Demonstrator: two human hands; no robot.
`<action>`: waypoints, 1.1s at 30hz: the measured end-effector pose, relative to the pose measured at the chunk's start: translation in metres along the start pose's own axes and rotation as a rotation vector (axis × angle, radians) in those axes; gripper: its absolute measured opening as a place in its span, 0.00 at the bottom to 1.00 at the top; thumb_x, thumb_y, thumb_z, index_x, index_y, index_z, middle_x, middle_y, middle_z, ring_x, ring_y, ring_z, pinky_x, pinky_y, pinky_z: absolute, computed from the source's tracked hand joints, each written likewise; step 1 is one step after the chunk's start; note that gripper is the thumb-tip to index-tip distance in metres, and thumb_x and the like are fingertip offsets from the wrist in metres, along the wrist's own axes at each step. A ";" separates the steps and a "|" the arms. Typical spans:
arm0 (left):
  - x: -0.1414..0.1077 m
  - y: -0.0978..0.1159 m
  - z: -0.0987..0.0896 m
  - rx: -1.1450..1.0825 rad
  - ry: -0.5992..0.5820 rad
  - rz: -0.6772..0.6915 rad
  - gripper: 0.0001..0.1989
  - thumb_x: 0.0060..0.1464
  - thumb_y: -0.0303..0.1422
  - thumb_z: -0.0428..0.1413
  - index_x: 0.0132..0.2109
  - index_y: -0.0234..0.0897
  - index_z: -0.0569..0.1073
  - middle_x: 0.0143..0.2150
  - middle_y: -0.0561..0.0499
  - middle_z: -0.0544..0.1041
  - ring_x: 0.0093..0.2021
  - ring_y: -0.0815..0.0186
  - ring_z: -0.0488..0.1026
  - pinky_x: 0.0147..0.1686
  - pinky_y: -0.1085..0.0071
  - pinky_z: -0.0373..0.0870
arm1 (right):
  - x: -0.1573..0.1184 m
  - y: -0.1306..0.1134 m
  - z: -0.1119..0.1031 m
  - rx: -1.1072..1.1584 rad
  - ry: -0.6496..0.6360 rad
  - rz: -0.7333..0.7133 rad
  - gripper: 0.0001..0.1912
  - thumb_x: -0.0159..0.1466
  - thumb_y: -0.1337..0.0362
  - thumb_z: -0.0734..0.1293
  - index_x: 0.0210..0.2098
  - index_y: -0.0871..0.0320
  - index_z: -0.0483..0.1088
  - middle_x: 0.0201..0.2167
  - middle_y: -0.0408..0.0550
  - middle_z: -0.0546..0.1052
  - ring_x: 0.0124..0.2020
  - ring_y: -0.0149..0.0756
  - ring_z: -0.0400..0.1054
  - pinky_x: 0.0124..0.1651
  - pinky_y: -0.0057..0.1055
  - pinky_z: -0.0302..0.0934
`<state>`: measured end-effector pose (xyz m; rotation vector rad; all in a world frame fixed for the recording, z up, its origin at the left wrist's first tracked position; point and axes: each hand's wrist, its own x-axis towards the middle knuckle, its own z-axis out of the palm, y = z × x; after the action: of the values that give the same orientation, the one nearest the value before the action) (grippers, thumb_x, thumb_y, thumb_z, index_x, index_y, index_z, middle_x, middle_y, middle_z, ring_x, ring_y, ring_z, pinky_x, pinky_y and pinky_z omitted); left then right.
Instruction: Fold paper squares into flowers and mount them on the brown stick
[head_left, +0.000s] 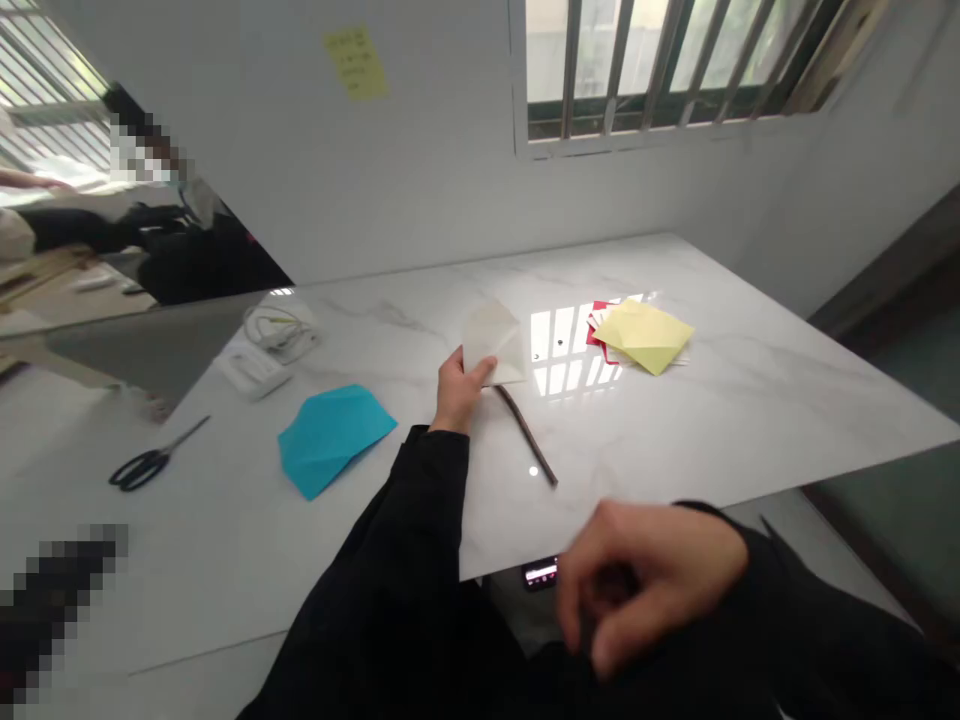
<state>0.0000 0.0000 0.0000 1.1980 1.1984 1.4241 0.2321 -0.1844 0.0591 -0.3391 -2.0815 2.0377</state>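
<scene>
My left hand (459,388) holds a cream envelope (495,338) by its lower left corner, thumb on top, at the middle of the marble table. A thin dark stick (528,436) lies on the table just below the envelope, slanting down to the right. Near the front edge, my right hand (651,580) is raised, slightly blurred, with its fingers curled; what is between them, if anything, is too dark to make out. A blue envelope (334,436) rests left of my left arm.
Yellow envelope (646,336) on red and white ones at right. White box (251,370), coiled cable (281,332) and black scissors (156,458) at left. A phone (541,573) lies below the table's front edge (517,562). A yellow note (357,62) is on the wall.
</scene>
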 end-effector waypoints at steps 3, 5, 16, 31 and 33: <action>0.001 0.001 -0.001 -0.008 -0.058 -0.013 0.27 0.43 0.40 0.72 0.50 0.32 0.80 0.48 0.41 0.85 0.47 0.54 0.81 0.51 0.59 0.77 | 0.016 -0.034 -0.074 -0.017 0.560 -0.172 0.14 0.67 0.53 0.77 0.41 0.57 0.78 0.27 0.39 0.72 0.27 0.27 0.63 0.32 0.26 0.59; 0.001 0.003 -0.002 -0.014 -0.099 -0.030 0.28 0.43 0.40 0.72 0.51 0.33 0.80 0.49 0.41 0.85 0.47 0.54 0.81 0.51 0.58 0.77 | 0.034 -0.029 -0.127 0.083 0.862 -0.233 0.17 0.67 0.49 0.76 0.39 0.57 0.76 0.27 0.38 0.69 0.27 0.26 0.60 0.30 0.25 0.56; -0.008 0.017 -0.005 0.114 -0.458 -0.022 0.29 0.49 0.39 0.70 0.56 0.32 0.78 0.53 0.41 0.84 0.50 0.54 0.81 0.52 0.61 0.77 | 0.069 0.052 -0.177 0.491 0.798 -0.001 0.24 0.73 0.41 0.65 0.50 0.55 0.76 0.43 0.50 0.83 0.45 0.41 0.77 0.46 0.35 0.74; -0.010 0.017 -0.004 0.206 -0.294 -0.063 0.39 0.44 0.41 0.72 0.63 0.34 0.73 0.46 0.44 0.82 0.44 0.55 0.81 0.45 0.62 0.78 | 0.072 0.056 -0.173 0.246 0.822 -0.009 0.23 0.54 0.56 0.82 0.44 0.59 0.79 0.35 0.46 0.82 0.34 0.35 0.74 0.35 0.28 0.66; -0.011 0.017 -0.004 0.191 -0.284 -0.067 0.39 0.44 0.42 0.72 0.62 0.33 0.74 0.44 0.44 0.83 0.42 0.56 0.81 0.43 0.63 0.78 | 0.073 0.056 -0.172 0.242 0.824 -0.006 0.23 0.54 0.56 0.82 0.44 0.59 0.79 0.35 0.46 0.82 0.34 0.35 0.74 0.35 0.28 0.66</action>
<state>-0.0029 -0.0137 0.0150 1.4241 1.1811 1.0658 0.2167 0.0031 0.0063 -0.9305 -1.3184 1.6881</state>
